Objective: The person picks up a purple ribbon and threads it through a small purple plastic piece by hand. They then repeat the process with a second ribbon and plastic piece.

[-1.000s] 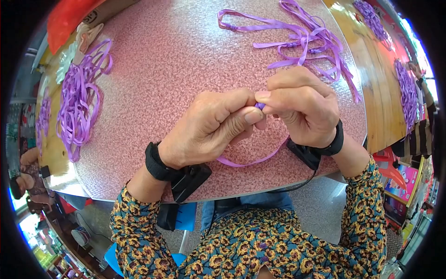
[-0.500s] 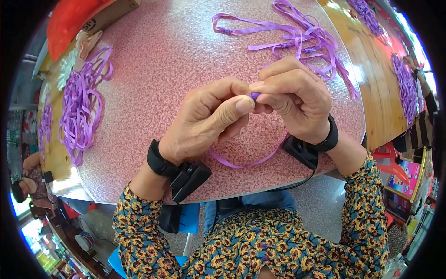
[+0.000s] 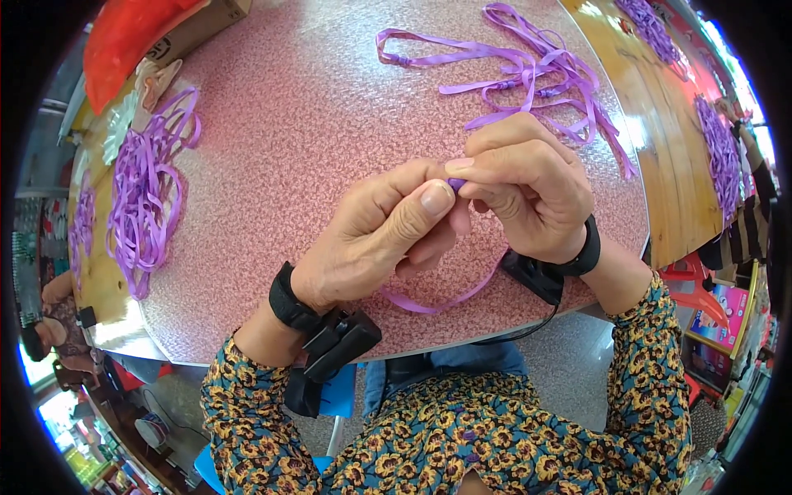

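Over the middle of a pink speckled table (image 3: 272, 190), my left hand (image 3: 379, 227) and my right hand (image 3: 532, 186) meet at the fingertips. Both pinch a small dark purple piece (image 3: 456, 184), mostly covered by thumbs and fingers, so its exact kind does not show. A light purple ribbon strap (image 3: 437, 307) hangs in a loop below my hands, above the table's near edge; its upper ends vanish behind my hands. Beyond my right hand lies a loose bunch of purple straps (image 3: 528, 70) with darker purple pieces on them.
At the left edge sits a heap of purple straps (image 3: 140, 198). A red bag (image 3: 124, 49) and a cardboard box (image 3: 202, 29) stand at the far left. More strap piles (image 3: 719, 157) lie on the wooden table (image 3: 660, 140) to the right. A person is at the far left.
My hands have shifted slightly toward me and to the right, still pinching the purple piece. The hanging strap loop has dropped a little.
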Motion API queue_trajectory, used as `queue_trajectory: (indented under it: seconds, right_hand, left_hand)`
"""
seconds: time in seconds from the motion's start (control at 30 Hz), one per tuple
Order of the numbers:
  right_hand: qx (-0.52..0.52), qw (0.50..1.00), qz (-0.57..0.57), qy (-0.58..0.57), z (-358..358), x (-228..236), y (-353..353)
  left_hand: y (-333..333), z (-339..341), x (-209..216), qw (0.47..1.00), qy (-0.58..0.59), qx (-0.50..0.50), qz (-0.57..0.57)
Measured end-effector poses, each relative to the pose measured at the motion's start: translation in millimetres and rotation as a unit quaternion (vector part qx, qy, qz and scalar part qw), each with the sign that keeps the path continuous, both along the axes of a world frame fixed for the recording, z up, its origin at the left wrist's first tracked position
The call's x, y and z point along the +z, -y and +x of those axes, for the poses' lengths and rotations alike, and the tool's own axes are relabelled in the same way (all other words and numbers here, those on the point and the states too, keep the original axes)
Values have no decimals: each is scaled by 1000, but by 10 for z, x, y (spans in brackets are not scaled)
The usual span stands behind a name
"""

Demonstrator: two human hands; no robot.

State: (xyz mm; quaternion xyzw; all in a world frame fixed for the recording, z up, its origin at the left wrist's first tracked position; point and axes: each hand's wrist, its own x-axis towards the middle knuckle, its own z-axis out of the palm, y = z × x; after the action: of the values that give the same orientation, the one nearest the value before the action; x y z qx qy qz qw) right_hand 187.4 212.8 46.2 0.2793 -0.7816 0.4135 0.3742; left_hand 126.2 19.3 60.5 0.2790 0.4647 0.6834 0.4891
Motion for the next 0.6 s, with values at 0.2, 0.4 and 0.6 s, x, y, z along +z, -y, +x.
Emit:
queue_trajectory:
  seconds: [0.2,0.4,0.6]
  right_hand:
    - [48,987,-96,120,117,40,80]
    - [80,928,-214,296,160,41,134]
    - [79,927,-260,260,148,-6,176]
  left_hand:
    - [14,-27,6,983,-177,30,-23]
    - [9,-137,-120,792,-597,126,-34]
    - [-38,-108,-51,800,-577,161,-42]
